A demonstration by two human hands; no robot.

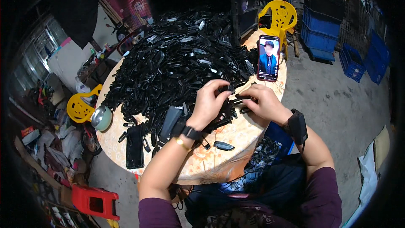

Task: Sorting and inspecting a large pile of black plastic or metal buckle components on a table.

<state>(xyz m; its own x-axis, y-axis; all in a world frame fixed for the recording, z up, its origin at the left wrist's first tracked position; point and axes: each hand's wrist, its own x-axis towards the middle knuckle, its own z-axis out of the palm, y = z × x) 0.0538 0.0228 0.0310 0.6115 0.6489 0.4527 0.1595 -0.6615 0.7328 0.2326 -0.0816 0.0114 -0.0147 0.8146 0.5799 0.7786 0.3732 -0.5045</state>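
A big heap of small black plastic parts [168,63] covers most of the round table. My left hand [209,103] is at the heap's right side, its thumb and index finger curled round a small black plastic part [230,88] that is mostly hidden by the fingers. Just to the right, my right hand [265,102] pinches a slim black plastic part [242,98] between thumb and fingers. The two hands are close but apart. One loose oval part [224,145] lies on the patterned tablecloth [202,164] near the front edge.
A lit phone [268,58] stands upright at the table's right; a dark phone [135,147] lies front left. A metal bowl [101,117] sits at the left edge. Below the front edge, a blue crate [287,140] holds more parts. Yellow chairs [280,14] stand around the table.
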